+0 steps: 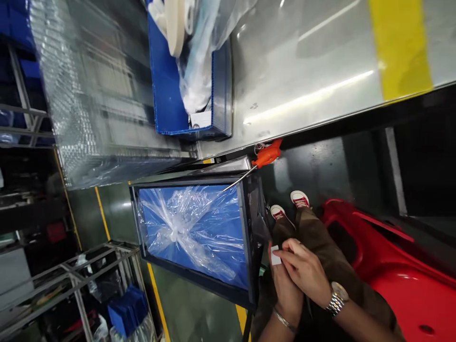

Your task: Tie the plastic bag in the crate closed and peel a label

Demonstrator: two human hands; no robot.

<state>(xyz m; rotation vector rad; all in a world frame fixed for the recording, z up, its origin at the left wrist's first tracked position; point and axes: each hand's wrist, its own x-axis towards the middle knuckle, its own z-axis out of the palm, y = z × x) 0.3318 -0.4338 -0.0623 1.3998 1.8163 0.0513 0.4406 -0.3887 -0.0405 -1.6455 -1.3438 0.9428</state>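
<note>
My left hand (285, 287), with a bracelet at the wrist, and my right hand (306, 270), with a metal watch, meet over my lap. Together they hold a small white piece (275, 255); the right fingers pinch its edge and the left hand cups it from below. Both hands are closed on it. My brown trouser legs (320, 237) and red-and-white shoes (285, 209) show beyond the hands. Right beside my hands stands a dark-framed blue bin (249, 228) lined with crumpled clear plastic.
An orange-handled screwdriver (267, 154) lies at the bin's far corner. A second blue crate (167, 95) holds plastic bags and white parts on a steel surface (302, 71). Bubble wrap (89, 95) lies to the left, a red plastic shell (392, 266) to the right, and metal racks (71, 280) at lower left.
</note>
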